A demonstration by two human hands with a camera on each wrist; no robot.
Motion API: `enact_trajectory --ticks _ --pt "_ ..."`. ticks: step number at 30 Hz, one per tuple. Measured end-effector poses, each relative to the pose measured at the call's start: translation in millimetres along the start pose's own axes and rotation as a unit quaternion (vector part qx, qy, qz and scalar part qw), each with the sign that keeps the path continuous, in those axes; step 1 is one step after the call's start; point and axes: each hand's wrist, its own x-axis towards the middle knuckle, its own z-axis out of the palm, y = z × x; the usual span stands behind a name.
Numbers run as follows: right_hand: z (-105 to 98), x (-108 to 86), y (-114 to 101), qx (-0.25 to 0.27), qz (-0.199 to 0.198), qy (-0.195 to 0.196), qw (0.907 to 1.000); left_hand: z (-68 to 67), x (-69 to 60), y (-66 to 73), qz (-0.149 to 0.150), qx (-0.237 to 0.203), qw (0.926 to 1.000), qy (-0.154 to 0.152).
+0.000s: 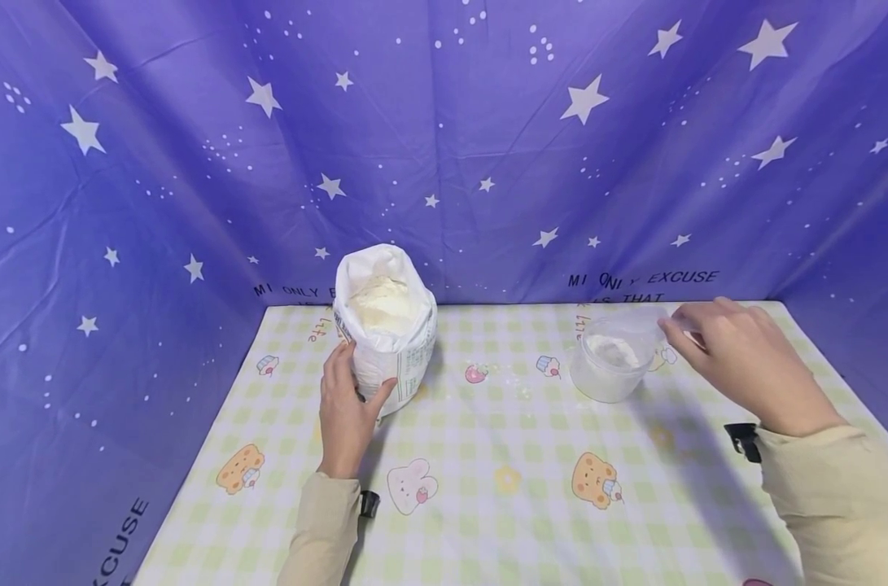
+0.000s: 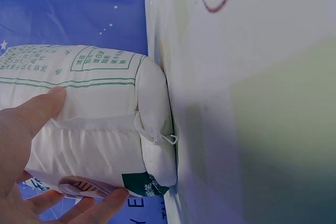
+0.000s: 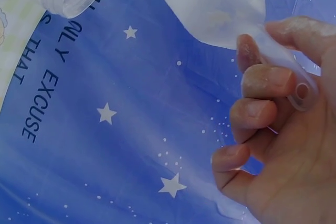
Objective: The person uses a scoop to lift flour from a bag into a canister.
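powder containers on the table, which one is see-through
The round tub near the right hand: its sides are translucent, while the bag the left hand holds is opaque white with green print.

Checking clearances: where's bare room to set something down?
Bare: the green-checked tablecloth between the beige sleeves, and left of them. Crowded: farther back, around the white powder-filled bag and the clear plastic tub near the translucent plastic scoop.

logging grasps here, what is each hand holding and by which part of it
The right hand holds a translucent plastic scoop by its handle. The left hand grips, around its side, an open-topped white bag with green print.
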Motion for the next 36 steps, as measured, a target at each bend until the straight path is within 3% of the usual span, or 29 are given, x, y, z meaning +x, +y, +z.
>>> enact_trajectory --ticks 7,18,36 --pt "1.4 12.1 -11.0 0.01 -0.001 0.025 0.9996 -1.2 2.3 -0.3 -0.005 0.001 1.0 0.0" --pt "4.0 35.2 -36.6 0.027 -0.04 0.055 0.9973 -1.9 3.6 0.8 0.001 -0.001 1.0 0.008" --pt "10.7 52.6 -69.6 0.038 -0.088 0.054 0.9939 0.7 -0.1 0.3 -0.004 0.004 1.0 0.005"
